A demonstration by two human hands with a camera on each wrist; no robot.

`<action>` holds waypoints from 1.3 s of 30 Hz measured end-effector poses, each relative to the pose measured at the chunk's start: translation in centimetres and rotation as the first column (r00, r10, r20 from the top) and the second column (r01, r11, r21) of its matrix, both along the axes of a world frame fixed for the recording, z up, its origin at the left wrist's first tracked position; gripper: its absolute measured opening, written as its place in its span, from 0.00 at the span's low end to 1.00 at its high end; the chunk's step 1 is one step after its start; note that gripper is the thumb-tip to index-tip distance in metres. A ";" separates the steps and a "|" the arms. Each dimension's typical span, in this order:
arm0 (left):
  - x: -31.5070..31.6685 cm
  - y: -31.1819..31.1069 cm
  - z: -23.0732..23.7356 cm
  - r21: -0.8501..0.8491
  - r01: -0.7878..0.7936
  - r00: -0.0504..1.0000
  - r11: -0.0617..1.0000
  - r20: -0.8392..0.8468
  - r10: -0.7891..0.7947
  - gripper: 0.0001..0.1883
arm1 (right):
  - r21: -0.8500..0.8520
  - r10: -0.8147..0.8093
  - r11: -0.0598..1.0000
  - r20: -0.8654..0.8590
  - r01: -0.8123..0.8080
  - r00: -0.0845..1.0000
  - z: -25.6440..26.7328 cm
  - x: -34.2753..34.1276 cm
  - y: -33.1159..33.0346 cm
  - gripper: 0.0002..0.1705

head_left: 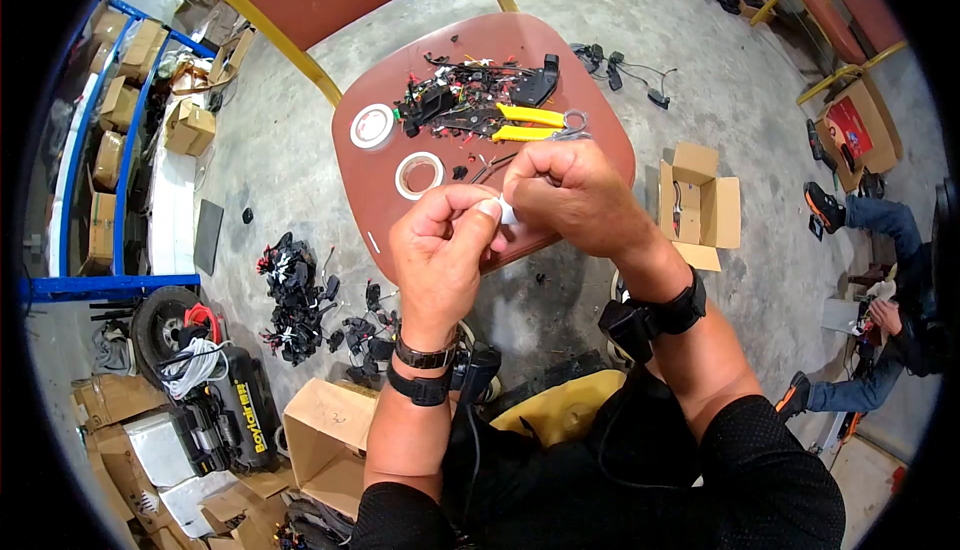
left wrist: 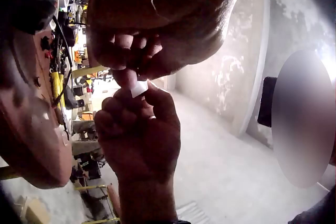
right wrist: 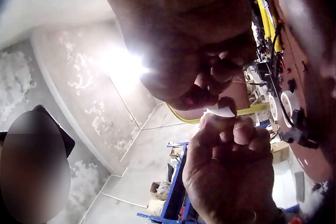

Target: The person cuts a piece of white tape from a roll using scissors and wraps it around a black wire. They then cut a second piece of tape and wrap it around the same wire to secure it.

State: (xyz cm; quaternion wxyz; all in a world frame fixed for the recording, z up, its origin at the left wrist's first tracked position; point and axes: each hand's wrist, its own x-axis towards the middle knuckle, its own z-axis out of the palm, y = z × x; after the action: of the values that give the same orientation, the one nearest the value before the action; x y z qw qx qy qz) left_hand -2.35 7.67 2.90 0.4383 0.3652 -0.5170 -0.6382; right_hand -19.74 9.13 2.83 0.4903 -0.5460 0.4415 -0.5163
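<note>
Left hand [head_left: 440,255]: white piece [head_left: 508,214] pinched between fingertips.
Right hand [head_left: 578,198]: same piece pinched between thumb and finger.
Chair seat [head_left: 362,195]: tape rolls [head_left: 357,129], yellow-handled pliers [head_left: 530,115] laid.

Blue rack [head_left: 125,180] of cardboard boxes [head_left: 120,103], nearby a tyre [head_left: 147,335] and a black cylinder [head_left: 250,410], perhaps an air tank

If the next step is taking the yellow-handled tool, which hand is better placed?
Probably the right hand: in the head view it is closer to the yellow-handled tool, while the left hand is nearer a tape roll. Both hands meet at a white piece, so the right should free itself first.
</note>
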 end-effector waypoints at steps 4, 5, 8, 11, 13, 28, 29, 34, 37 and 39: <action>0.2 -0.1 0.0 0.020 0.006 1.000 1.000 0.024 -0.006 0.04 | -0.006 -0.002 1.000 0.014 0.002 1.000 -0.1 0.0 -0.1 0.07; 0.2 -0.1 0.0 0.022 0.011 1.000 1.000 0.015 -0.011 0.03 | -0.005 -0.002 1.000 0.019 0.002 1.000 -0.1 0.0 0.0 0.07; 0.3 -0.2 0.0 0.031 0.009 1.000 0.999 0.002 -0.009 0.03 | 0.001 -0.001 1.000 0.038 0.001 0.999 0.1 0.1 0.0 0.07; 0.1 0.0 0.2 0.040 -0.015 1.000 0.999 0.009 0.014 0.04 | 0.005 -0.001 1.000 0.047 0.000 0.999 0.1 0.2 0.1 0.07; 0.1 0.0 0.2 0.042 -0.020 1.000 0.999 0.003 0.019 0.04 | -0.005 -0.009 1.000 0.031 0.009 0.999 -0.1 0.2 0.0 0.07; 1.6 -2.0 -0.3 0.084 -0.105 0.994 0.991 -0.008 0.106 0.06 | -0.054 -0.314 0.946 -0.388 0.319 0.867 -4.6 -5.9 -2.0 0.09; 1.6 -2.2 -0.3 0.094 -0.114 0.993 0.989 -0.005 0.115 0.06 | -0.104 -0.346 0.934 -0.494 0.341 0.798 -4.8 -6.1 -2.0 0.09; 1.6 -2.8 -0.4 0.107 -0.121 0.991 0.987 -0.037 0.125 0.06 | -0.212 -0.375 0.920 -0.715 0.329 0.590 -5.9 -7.4 -2.3 0.11; 1.6 -3.3 -0.5 0.133 -0.131 0.986 0.982 -0.085 0.143 0.05 | -0.239 -0.370 0.923 -0.769 0.302 0.522 -5.7 -7.6 -2.4 0.13; 1.6 -3.6 -0.7 0.148 -0.136 0.985 0.980 -0.089 0.150 0.05 | -0.254 -0.368 0.924 -0.788 0.285 0.493 -5.7 -7.4 -2.4 0.14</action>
State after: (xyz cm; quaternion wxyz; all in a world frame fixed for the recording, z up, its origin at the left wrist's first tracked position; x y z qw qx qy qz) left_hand -0.74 4.03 2.24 0.4813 0.3992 -0.4204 -0.6575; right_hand -27.16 6.77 -2.83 0.0950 -0.6504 0.6899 -0.3033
